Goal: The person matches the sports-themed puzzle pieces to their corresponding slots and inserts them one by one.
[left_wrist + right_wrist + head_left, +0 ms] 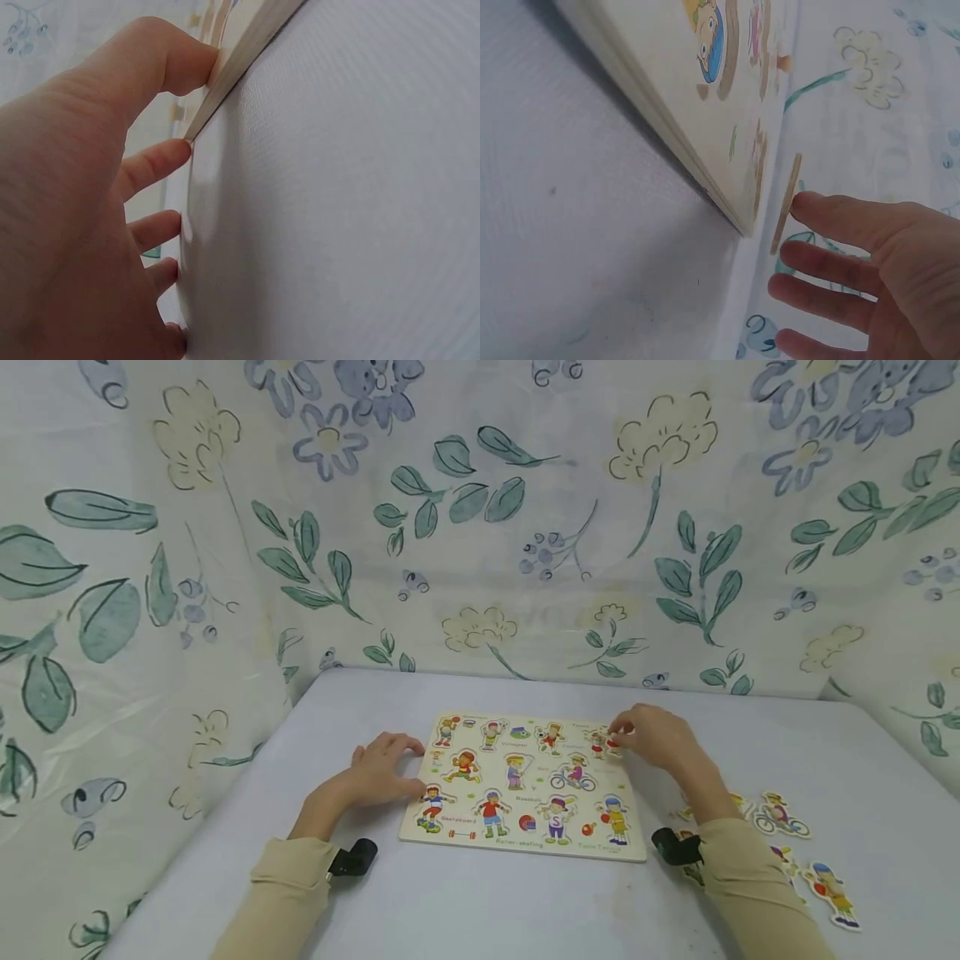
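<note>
Leftmost on my feed, the left hand [381,770] has its fingers spread wide along the near side of the puzzle board [491,782], thumb touching its edge. Rightward from that thumb I can read "Skateboard", then "Roller-skating" with "Baseball" above it, and "Table Tennis" at the corner farthest from the thumb; one figure's shirt bears an "S". Words along the top edge are too blurred for me. The board's outlined shapes show sporting figures, but I can't tell which hold separate pieces. At its upper right corner, the right hand [663,739] pinches a thin piece [785,206], seen edge-on by the thumb, its other fingers apart. Beyond those fingers, partly behind the forearm, lie loose cut-outs, among them a cyclist [780,817] and a blue-capped figure [833,895] with a red paddle.
</note>
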The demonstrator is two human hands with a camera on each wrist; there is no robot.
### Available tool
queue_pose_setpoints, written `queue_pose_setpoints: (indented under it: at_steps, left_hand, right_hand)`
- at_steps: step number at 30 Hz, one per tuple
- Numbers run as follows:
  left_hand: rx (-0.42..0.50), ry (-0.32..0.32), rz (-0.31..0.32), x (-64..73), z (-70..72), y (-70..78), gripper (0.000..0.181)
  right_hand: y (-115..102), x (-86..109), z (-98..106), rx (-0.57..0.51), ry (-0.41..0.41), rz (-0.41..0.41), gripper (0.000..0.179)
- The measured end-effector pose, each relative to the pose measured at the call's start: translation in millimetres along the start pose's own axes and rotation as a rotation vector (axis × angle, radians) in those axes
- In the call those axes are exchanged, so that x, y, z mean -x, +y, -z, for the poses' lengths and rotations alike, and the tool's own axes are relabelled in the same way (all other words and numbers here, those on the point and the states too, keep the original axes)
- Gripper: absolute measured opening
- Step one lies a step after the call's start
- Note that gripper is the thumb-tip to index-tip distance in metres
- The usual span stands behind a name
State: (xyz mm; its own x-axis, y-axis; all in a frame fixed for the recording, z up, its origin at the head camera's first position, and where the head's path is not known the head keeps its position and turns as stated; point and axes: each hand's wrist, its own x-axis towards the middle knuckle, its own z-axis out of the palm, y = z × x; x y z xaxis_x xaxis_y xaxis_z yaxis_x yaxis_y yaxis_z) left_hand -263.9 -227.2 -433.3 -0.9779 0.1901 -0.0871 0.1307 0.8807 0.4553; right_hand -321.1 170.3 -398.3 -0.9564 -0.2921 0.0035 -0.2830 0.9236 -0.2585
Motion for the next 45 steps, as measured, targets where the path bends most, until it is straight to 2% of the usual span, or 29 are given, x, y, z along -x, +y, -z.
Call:
queue_pose_setpoints:
  at_steps: [10,20,27,36,45]
  left_hand:
    - [0.017,0.002,0.01,-1.7,-1.7,-6.1,0.055]
    - [0.01,0.0,0.008,-0.6,0.5,-1.6,0.054]
    - [0.007,-0.005,0.028,-1.1,-0.8,-1.9,0.054]
    - [0.012,0.004,0.028,-0.4,-0.7,-2.0,0.055]
    - [0.003,0.001,0.025,-0.4,-1.0,-2.9,0.055]
  right_hand:
    - [-11,-15.2,-11,0.009,-0.052,-0.002,0.022]
    - [-19,-20.4,-12,0.077,-0.026,0.022,0.019]
    - [-20,-19.3,-12,0.097,-0.029,0.027,0.017]
    - [-24,-24.1,-9,0.111,-0.089,-0.018,0.015]
    - [-32,-23.9,-10,0.089,-0.088,-0.056,0.014]
